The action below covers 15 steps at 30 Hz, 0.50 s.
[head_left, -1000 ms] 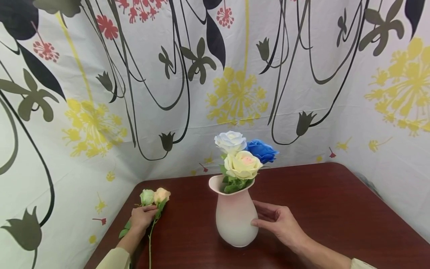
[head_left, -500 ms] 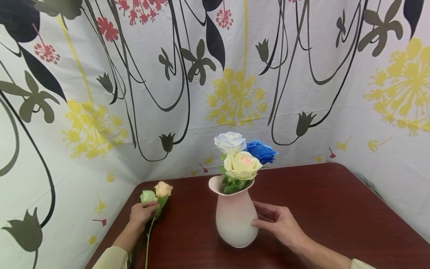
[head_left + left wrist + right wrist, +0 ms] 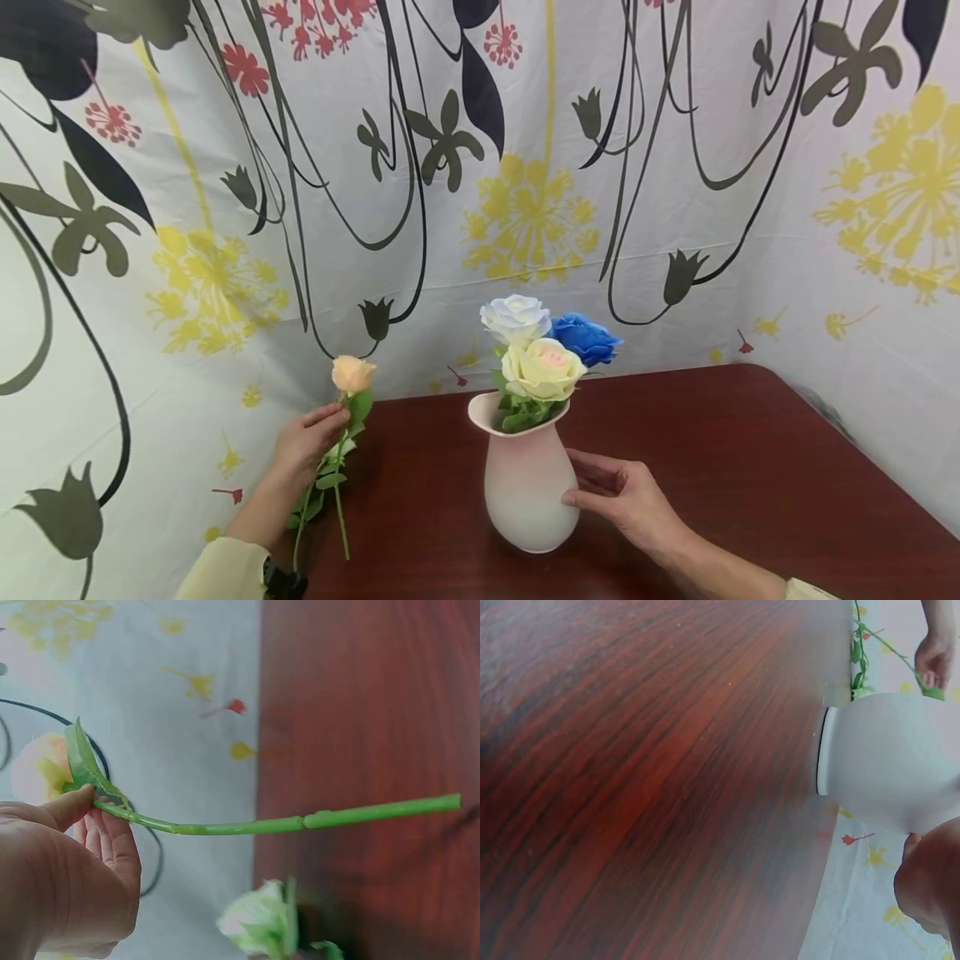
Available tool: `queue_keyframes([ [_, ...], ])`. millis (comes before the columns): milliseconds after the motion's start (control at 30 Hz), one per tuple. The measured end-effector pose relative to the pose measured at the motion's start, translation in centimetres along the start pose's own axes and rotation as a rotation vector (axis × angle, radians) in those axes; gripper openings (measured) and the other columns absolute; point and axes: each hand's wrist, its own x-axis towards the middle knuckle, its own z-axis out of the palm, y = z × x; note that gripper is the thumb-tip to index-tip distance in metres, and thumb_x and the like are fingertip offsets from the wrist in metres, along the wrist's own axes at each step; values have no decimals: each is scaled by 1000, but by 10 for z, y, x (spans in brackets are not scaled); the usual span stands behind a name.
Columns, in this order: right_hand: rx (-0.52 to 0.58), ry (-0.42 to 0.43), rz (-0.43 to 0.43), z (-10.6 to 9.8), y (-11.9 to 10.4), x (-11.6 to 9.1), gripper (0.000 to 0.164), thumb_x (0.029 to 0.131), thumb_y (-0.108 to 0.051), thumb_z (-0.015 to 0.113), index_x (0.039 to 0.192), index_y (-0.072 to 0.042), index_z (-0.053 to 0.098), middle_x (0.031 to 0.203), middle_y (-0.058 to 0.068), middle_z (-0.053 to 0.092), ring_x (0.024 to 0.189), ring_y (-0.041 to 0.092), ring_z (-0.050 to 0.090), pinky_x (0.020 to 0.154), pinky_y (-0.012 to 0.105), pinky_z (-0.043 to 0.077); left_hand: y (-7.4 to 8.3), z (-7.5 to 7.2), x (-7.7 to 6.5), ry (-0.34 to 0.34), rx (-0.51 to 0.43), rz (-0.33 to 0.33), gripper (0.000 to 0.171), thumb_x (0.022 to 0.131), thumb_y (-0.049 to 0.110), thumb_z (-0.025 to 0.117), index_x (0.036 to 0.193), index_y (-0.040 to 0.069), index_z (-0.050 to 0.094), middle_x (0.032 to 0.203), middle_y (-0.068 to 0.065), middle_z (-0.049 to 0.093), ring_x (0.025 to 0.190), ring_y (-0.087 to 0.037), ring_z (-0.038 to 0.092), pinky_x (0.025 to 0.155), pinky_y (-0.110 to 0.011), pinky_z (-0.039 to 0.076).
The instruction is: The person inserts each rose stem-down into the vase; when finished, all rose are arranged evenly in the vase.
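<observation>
My left hand (image 3: 306,446) pinches a peach rose (image 3: 352,374) by its green stem, just under the bloom. In the left wrist view the stem (image 3: 247,826) runs out long from thumb and fingertips, over the table's edge. A pale green rose (image 3: 256,921) lies on the table below that hand. My right hand (image 3: 628,500) holds the side of a pink-to-white vase (image 3: 531,487), thumb in front and fingers partly hidden behind. Upright in the vase stand a white rose (image 3: 515,318), a blue rose (image 3: 585,338) and a cream rose (image 3: 543,369).
The dark red-brown table (image 3: 720,450) has a rounded far corner. A white cloth (image 3: 660,208) printed with flowers hangs behind it and along both sides. A black band (image 3: 281,581) shows at the left sleeve.
My left hand has raised the peach rose off the table, its stem swinging clear of the pale green rose, which stays lying. The right hand and vase keep their place.
</observation>
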Motion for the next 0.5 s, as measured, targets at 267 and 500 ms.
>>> queue_keyframes([
  [267,7,-8,7,0,0,-1,65,93,-17,85,150,3,58,147,26,60,129,39,65,95,37,60,38,8,-9,9,-259,13,16,102,8,72,117,15,74,98,13,75,97,-1,72,97,-21,56],
  [500,8,-3,3,0,0,-1,65,93,-17,85,149,2,58,147,26,60,129,39,65,95,37,60,86,19,-28,-11,-535,-23,39,105,8,67,141,14,53,107,15,74,108,0,67,109,-21,47],
])
